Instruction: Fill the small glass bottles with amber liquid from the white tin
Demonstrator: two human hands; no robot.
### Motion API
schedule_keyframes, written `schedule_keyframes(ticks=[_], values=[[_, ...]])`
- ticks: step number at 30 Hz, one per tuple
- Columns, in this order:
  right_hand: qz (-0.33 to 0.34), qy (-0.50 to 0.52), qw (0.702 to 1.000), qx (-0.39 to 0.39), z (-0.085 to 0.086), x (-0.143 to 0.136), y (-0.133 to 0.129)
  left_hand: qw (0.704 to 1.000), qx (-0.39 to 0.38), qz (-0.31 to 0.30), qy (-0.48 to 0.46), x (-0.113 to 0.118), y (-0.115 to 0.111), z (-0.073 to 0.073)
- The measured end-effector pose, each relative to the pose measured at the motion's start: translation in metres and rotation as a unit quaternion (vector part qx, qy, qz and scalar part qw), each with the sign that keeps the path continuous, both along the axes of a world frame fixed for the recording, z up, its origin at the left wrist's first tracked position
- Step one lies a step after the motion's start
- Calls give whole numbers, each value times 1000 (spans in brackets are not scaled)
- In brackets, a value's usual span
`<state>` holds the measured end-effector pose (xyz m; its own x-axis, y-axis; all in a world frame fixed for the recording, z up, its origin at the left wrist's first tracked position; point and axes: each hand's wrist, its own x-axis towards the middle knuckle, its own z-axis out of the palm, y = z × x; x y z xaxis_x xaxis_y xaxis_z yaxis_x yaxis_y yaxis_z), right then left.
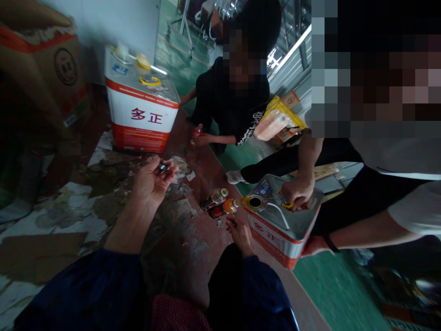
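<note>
My left hand (155, 181), palm up, holds a small dark bottle cap (163, 166) between thumb and fingers. My right hand (240, 235) hangs past my knee, its fingers loosely bent and nothing visible in them. Just beyond it stand two small bottles: one holds orange liquid (230, 206), the other looks clearer and dark-labelled (217, 197). To their right is a tilted metal can (272, 232) with an open round spout. A co-worker's hand (299, 191) grips its yellow handle, and their other hand (314, 246) supports its lower side.
A second large can (141, 112) stands upright at the back left, beside a cardboard box (51, 73). Another person (227, 101) crouches behind, holding a red-labelled bottle (196, 134). Torn paper and cardboard (44, 255) cover the floor at left.
</note>
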<state>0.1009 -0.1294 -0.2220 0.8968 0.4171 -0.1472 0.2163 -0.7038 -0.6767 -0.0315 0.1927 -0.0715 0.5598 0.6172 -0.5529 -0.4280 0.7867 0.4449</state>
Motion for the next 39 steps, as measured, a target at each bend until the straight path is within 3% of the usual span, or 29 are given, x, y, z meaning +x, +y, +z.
schedule_keyframes(ticks=[3,5,10,13,17,22,25,28,32,39], values=[[43,-46,997,-38,20,-12,4,1000,3,-6,0,-2,2,-1],[77,-105,990,-63,42,-16,6,1000,2,-5,-3,-3,3,-1],[135,-319,924,-162,114,8,17,1000,-3,0,-7,-6,6,-1],[147,-351,896,-230,146,34,32,1000,-4,6,-5,-8,8,-3],[180,-324,868,-332,164,56,59,999,6,22,-26,-10,10,-8],[205,-287,848,-396,166,64,82,999,3,23,-27,-13,12,-8],[233,-299,809,-449,160,70,89,999,2,23,-32,-13,12,-7],[264,-276,770,-511,148,79,96,999,2,24,-35,-14,12,-7],[275,-232,747,-559,126,90,108,999,7,19,-33,-15,12,-7],[275,-196,735,-588,100,111,116,999,13,15,-27,-14,13,-8]])
